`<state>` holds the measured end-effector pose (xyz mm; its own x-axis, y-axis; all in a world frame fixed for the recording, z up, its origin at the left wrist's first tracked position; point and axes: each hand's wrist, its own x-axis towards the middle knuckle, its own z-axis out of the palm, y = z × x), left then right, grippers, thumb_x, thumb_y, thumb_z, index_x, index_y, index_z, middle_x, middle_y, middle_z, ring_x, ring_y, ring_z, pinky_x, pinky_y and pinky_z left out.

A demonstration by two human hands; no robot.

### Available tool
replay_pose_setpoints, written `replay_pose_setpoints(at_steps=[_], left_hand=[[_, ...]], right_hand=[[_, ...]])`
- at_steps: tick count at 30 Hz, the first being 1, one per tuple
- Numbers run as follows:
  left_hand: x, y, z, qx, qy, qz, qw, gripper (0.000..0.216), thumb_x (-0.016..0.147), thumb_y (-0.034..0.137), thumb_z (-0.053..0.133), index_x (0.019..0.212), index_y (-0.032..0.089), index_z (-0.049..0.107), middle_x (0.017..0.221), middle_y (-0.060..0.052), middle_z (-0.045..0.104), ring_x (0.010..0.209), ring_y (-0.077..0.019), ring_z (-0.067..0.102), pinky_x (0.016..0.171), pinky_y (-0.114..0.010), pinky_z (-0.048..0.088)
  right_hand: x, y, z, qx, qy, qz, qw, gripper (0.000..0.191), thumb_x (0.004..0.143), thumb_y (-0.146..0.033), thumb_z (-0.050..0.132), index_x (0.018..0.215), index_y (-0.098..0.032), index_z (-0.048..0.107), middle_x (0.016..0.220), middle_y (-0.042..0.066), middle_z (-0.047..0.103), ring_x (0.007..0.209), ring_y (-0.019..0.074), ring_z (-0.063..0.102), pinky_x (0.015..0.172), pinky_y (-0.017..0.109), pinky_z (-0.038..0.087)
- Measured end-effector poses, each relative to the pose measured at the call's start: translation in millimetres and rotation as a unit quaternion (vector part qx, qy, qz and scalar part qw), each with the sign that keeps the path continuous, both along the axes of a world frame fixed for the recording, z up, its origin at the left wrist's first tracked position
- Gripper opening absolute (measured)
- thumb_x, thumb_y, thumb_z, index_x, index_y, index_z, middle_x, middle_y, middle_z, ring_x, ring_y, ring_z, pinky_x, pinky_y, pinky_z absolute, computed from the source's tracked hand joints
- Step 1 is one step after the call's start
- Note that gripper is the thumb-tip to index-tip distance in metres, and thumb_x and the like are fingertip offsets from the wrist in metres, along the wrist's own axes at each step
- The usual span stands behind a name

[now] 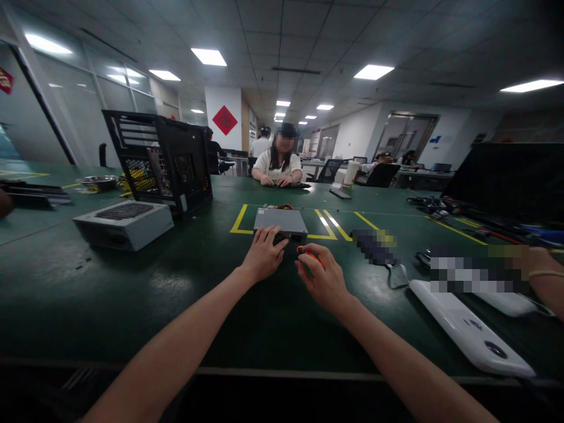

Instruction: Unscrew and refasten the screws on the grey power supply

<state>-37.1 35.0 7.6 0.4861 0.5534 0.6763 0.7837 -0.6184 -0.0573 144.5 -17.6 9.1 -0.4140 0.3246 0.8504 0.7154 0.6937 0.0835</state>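
Note:
A flat grey metal box (280, 222) lies on the green table (132, 294) inside a yellow-taped square, with red and yellow wires at its far edge. My left hand (263, 254) rests on the box's near edge, fingers bent against it. My right hand (323, 278) is closed round a small tool with an orange-red handle (307, 254), its tip pointing toward the box's near side.
A black open computer case (161, 158) and a grey power supply unit (124, 223) stand at the left. White elongated devices (467, 329) and cables lie at the right, by another person's arm (544, 276). A person sits across the table (279, 164). A steel bowl (97, 182) sits far left.

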Motion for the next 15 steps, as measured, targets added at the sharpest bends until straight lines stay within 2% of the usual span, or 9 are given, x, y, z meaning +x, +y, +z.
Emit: replay_pose_setpoints(at_steps=[3, 6, 10, 12, 15], left_hand=[[-0.5, 0.3, 0.0, 0.0, 0.0, 0.002, 1.0, 0.033, 0.083, 0.022, 0.047, 0.114, 0.022, 0.058, 0.129, -0.011, 0.041, 0.123, -0.0274, 0.033, 0.105, -0.051, 0.024], [-0.3, 0.6, -0.1, 0.002, 0.002, 0.005, 1.0, 0.033, 0.083, 0.021, 0.047, 0.115, 0.022, 0.057, 0.13, -0.01, 0.041, 0.123, -0.027, 0.033, 0.106, -0.051, 0.023], [0.7, 0.0, 0.1, 0.005, 0.002, 0.003, 1.0, 0.034, 0.083, 0.021, 0.048, 0.115, 0.022, 0.057, 0.13, -0.011, 0.04, 0.123, -0.0275, 0.033, 0.106, -0.05, 0.024], [0.8, -0.2, 0.1, 0.004, -0.001, 0.003, 1.0, 0.034, 0.082, 0.021, 0.048, 0.115, 0.022, 0.057, 0.13, -0.011, 0.04, 0.123, -0.0277, 0.033, 0.106, -0.051, 0.024], [0.4, 0.4, -0.7, 0.004, 0.002, 0.007, 1.0, 0.034, 0.083, 0.021, 0.047, 0.115, 0.022, 0.057, 0.13, -0.011, 0.04, 0.123, -0.0275, 0.033, 0.106, -0.05, 0.024]], right_hand=[[-0.3, 0.2, 0.4, -0.008, 0.003, 0.008, 1.0, 0.032, 0.081, -0.01, 0.044, 0.11, -0.024, 0.046, 0.11, 0.01, 0.047, 0.098, 0.0192, 0.053, 0.073, 0.033, 0.052], [-1.3, -1.1, 1.4, -0.003, 0.013, 0.006, 1.0, 0.032, 0.081, -0.01, 0.046, 0.11, -0.023, 0.044, 0.112, 0.011, 0.046, 0.102, 0.0204, 0.051, 0.077, 0.036, 0.052], [-2.3, -3.6, 2.5, 0.002, -0.002, -0.006, 1.0, 0.029, 0.082, -0.01, 0.045, 0.108, -0.023, 0.046, 0.109, 0.01, 0.046, 0.095, 0.0187, 0.054, 0.069, 0.031, 0.053], [-2.2, -4.1, 2.5, -0.002, 0.009, 0.01, 1.0, 0.033, 0.081, -0.008, 0.044, 0.111, -0.022, 0.043, 0.113, 0.012, 0.044, 0.102, 0.0196, 0.052, 0.072, 0.031, 0.054], [-1.5, -3.6, 2.0, -0.001, 0.021, -0.006, 1.0, 0.029, 0.082, -0.012, 0.048, 0.109, -0.022, 0.044, 0.114, 0.012, 0.043, 0.103, 0.0209, 0.052, 0.074, 0.034, 0.054]])
